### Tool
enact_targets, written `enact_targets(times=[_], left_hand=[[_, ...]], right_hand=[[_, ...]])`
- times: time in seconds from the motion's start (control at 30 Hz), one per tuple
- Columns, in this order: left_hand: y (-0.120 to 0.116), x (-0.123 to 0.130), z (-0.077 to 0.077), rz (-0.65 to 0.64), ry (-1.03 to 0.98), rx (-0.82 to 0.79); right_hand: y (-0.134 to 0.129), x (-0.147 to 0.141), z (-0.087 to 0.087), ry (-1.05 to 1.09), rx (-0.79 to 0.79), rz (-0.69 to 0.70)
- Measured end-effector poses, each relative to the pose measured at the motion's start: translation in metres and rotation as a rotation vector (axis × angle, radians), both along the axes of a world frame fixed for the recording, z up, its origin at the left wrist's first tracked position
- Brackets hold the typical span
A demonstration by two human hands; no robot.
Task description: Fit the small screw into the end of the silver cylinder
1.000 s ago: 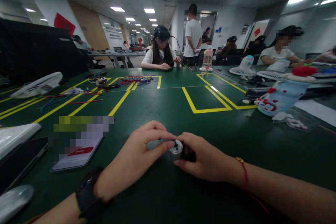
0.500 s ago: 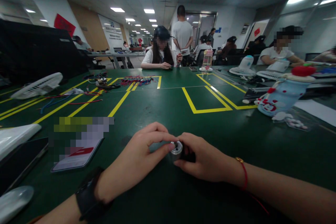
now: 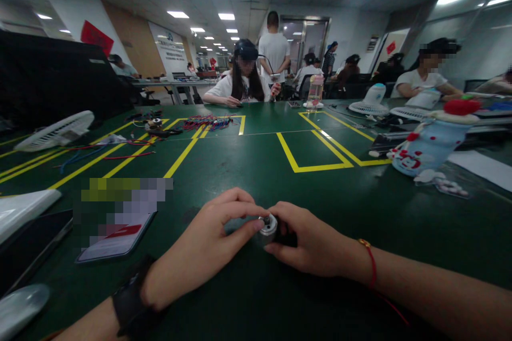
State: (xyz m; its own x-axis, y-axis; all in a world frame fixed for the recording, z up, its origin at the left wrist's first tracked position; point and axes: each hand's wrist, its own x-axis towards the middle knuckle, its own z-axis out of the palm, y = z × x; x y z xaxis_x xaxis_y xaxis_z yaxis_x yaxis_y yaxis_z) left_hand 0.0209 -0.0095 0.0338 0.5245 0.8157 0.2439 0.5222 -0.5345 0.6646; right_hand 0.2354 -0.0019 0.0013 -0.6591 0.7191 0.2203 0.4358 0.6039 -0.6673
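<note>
Between my hands, low over the green table (image 3: 228, 170), is a small silver cylinder that looks like a motor (image 3: 268, 233). Its round end face, with a dark hole, points up and toward me. My right hand (image 3: 306, 234) wraps round its side, thumb below and fingers behind. From the other side, my left hand (image 3: 228, 226) has its thumb and index finger pinched at the end face, by a small stub in the middle. The fingertips hide most of that stub, and the motor's far part is out of sight behind my right fingers.
A phone (image 3: 116, 240) and a white mouse (image 3: 24, 303) lie to the left. Loose wires (image 3: 208, 122) and a white fan (image 3: 56, 130) are further back. A blue cup (image 3: 432, 144) stands at right. Across the table sits a person (image 3: 244, 82).
My hands and the motor keep nearly the same place and grip. Across the table, the seated person's arm has shifted left. The view has moved very slightly.
</note>
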Motion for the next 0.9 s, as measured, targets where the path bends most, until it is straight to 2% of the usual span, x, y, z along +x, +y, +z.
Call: enact_targets(times=[0.33,0.67,0.9], left_hand=[[0.000,-0.009,-0.001,0.062,-0.053,-0.047],[0.016,-0.022,-0.021,0.406,-0.241,-0.323],[0.018,-0.030,-0.032,0.410,-0.421,-0.410]], right_hand=[[0.000,0.000,0.000,-0.005,0.004,-0.011],[-0.001,0.000,0.003,-0.022,-0.020,-0.026],[-0.001,0.001,0.003,-0.030,-0.033,-0.020]])
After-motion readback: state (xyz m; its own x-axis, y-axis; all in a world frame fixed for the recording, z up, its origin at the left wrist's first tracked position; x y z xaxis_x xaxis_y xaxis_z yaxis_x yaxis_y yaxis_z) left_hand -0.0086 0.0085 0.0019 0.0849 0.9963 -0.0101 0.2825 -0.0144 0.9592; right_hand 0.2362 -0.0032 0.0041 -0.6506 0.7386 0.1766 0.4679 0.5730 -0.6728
